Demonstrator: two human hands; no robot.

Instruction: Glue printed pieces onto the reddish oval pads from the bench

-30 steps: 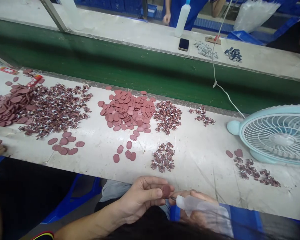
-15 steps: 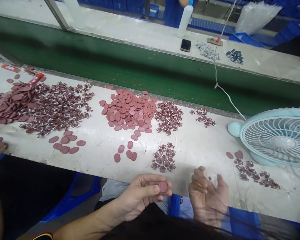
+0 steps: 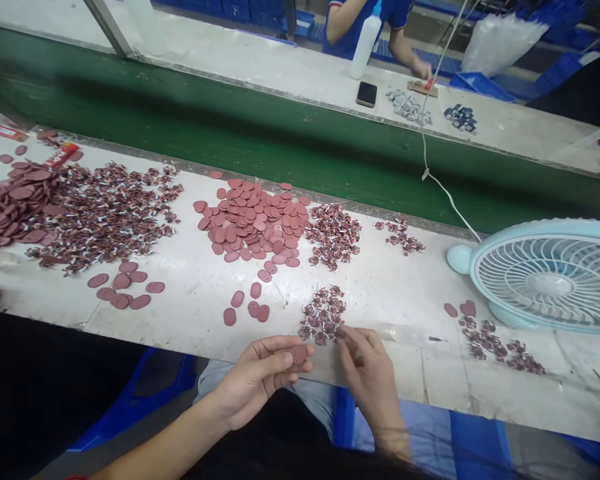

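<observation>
Now right hand (image 3: 367, 373) at small pile (image 3: 324, 315).

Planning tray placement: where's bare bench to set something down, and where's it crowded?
Bare: between the oval disc pile and the left small-parts heap; between the near cluster and the fan. Crowded: far left, and around both hands.

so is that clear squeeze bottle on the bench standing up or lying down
Lying down. The clear squeeze bottle rests on its side on the bench, nozzle pointing toward the fan, just beyond the right hand.
</observation>
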